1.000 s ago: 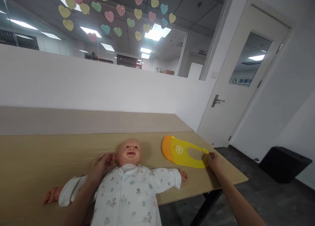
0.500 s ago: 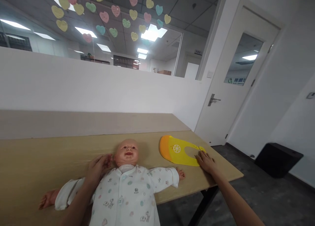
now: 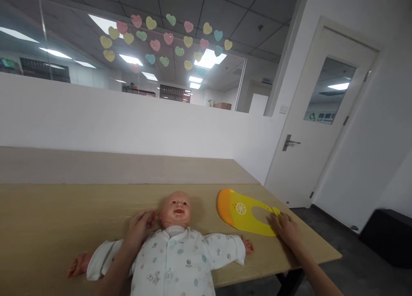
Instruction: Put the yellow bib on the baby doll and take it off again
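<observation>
In the head view, the bench's (image 3: 80, 210) right edge slants past just right of the right hand (image 3: 287, 231), whose forearm crosses the near edge; left of the left hand (image 3: 141, 228), the tan top stretches out of view. Ahead of both hands stands a white wall (image 3: 128, 128), with a door (image 3: 301, 167) ahead of the right. Between the hands a doll (image 3: 175, 261) lies face up. A yellow-and-orange bib (image 3: 236, 216) lies flat, reaching leftward from the right hand, whose fingers touch its strap end. The left hand curls beside the doll's head. I cannot tell whether either grips.
</observation>
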{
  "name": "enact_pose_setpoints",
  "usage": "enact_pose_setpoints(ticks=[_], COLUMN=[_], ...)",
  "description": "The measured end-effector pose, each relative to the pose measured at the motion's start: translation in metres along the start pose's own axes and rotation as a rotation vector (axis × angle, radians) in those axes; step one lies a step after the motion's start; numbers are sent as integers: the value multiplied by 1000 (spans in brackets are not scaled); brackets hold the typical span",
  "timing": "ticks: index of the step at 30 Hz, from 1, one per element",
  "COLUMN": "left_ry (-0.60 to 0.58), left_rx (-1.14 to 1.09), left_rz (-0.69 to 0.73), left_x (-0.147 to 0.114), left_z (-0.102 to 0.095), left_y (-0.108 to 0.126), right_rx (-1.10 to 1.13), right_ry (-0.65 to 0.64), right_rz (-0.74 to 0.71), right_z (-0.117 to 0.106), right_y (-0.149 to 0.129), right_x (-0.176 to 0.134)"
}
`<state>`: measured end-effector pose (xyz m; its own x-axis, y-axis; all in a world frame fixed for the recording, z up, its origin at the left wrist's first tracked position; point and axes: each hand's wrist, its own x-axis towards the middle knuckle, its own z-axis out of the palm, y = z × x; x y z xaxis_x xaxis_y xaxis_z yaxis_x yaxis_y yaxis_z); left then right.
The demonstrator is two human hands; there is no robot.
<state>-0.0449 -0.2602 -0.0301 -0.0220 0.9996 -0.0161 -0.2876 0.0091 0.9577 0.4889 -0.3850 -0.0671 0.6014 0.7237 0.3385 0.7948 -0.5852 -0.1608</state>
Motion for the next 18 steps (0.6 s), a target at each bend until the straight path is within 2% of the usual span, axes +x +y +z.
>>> enact_pose_setpoints(ticks=[4, 6, 11, 15, 18], left_ry=[-2, -8, -15, -6, 13], left_rx=[37, 58, 83, 106, 185], left_rz=[45, 62, 94, 137, 225], left_x=[2, 2, -1, -3, -6], left_z=[0, 0, 0, 0, -1], left_y=[-2, -3, -2, 0, 4], right_rx=[3, 32, 58, 42, 56], right_ry=[106, 106, 42, 81, 131], right_rz=[1, -24, -76, -71, -86], right_z=[1, 1, -2, -6, -9], right_y=[15, 17, 12, 6, -4], right_x=[-3, -3, -3, -13, -29])
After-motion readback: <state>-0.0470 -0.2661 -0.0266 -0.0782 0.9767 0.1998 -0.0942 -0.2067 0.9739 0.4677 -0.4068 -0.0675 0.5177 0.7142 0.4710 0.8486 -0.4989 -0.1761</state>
